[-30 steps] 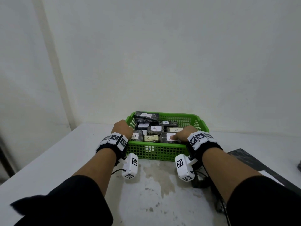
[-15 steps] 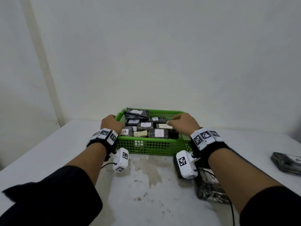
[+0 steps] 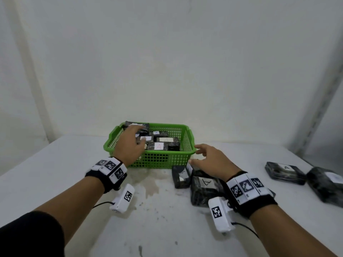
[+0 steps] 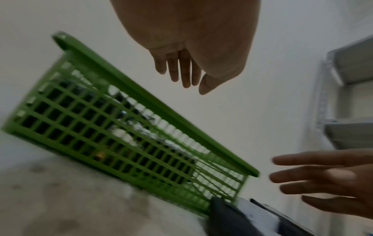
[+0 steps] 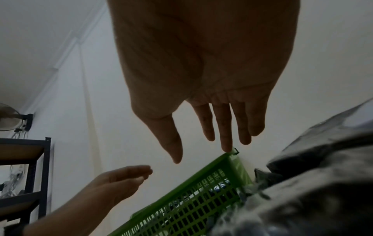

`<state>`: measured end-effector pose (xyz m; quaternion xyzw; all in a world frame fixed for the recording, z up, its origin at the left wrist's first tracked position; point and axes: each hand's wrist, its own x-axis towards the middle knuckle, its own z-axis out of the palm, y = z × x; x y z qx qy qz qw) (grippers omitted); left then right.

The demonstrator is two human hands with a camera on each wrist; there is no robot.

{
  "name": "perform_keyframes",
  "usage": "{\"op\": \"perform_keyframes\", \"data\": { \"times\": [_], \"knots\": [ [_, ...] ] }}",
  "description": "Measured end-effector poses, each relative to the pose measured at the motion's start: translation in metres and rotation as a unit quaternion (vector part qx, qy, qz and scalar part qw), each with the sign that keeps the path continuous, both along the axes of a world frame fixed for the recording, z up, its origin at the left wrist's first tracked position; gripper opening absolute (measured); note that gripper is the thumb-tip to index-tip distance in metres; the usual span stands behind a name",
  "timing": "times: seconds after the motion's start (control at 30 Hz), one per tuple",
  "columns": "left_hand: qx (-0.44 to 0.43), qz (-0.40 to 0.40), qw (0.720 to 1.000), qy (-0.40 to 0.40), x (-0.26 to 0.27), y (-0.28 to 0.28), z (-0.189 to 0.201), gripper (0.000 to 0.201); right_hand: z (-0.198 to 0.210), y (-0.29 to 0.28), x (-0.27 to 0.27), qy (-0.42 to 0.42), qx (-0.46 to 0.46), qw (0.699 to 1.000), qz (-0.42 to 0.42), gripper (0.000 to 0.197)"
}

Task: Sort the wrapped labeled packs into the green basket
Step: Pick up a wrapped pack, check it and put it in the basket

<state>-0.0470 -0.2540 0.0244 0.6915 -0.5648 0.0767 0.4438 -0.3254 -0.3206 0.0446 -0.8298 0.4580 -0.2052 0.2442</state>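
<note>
Right hand (image 3: 213,160) withdrew from green basket (image 3: 159,160), fingers (image 5: 226,127) spread.

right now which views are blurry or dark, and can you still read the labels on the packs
Head view: mostly sharp, walls bowed by the wide lens; the red A on a pack in the green basket reads clearly. Left wrist view: basket smeared by motion blur, no labels legible. Right wrist view: dim, the right hand in shadow, the packs blurred.

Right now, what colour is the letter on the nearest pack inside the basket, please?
Red, an A on a white label; the head view shows it best.
</note>
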Motion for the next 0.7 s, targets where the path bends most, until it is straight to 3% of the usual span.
{"op": "perform_keyframes", "data": {
  "times": [0.2, 0.37, 0.47, 0.53, 0.7],
  "knots": [
    [0.095, -0.141, 0.985, -0.02, -0.081, 0.019, 0.008, 0.045, -0.014, 0.023, -0.03, 0.042, 0.019, 0.998, 0.031, 0.075],
    [0.248, -0.234, 0.939, -0.046, -0.133, 0.02, -0.004, 0.061, -0.019, 0.034, -0.056, 0.11, 0.018, 0.993, 0.045, 0.077],
    [0.308, -0.23, 0.915, -0.122, -0.158, 0.016, -0.011, 0.06, -0.024, 0.03, -0.064, 0.137, 0.016, 0.989, 0.047, 0.076],
    [0.305, -0.209, 0.915, -0.16, -0.166, 0.011, -0.015, 0.058, -0.029, 0.027, -0.067, 0.131, 0.006, 0.991, 0.038, 0.071],
    [0.32, -0.184, 0.919, -0.14, -0.165, -0.001, -0.021, 0.065, -0.036, 0.022, -0.07, 0.118, -0.005, 0.992, 0.047, 0.056]
  ]
}}
